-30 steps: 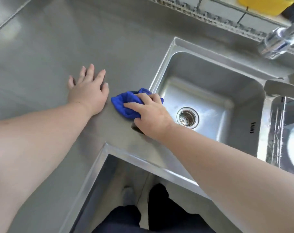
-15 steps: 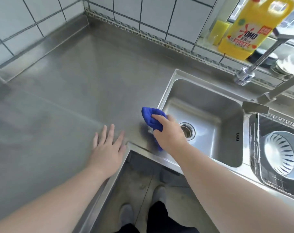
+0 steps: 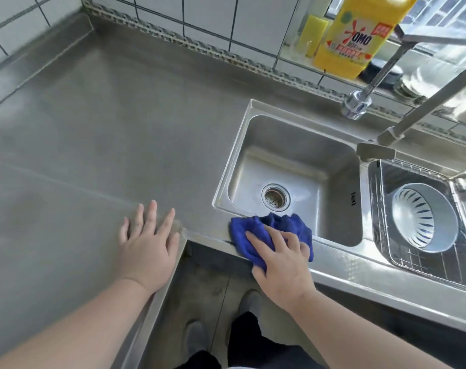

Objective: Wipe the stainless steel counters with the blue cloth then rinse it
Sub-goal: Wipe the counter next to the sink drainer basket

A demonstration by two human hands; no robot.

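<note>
head view shows the right hand (image 3: 282, 265) with fingers spread flat, pressing the blue cloth (image 3: 273, 234) on the worktop (image 3: 120, 145) strip at lower centre, sink (image 3: 341, 166) just above it, left hand (image 3: 146, 241) further.

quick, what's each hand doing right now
Left hand: open, flat on the counter, holding nothing.
Right hand: open, fingers laid straight over the blue cloth, pressing it on the counter strip before the sink.
</note>
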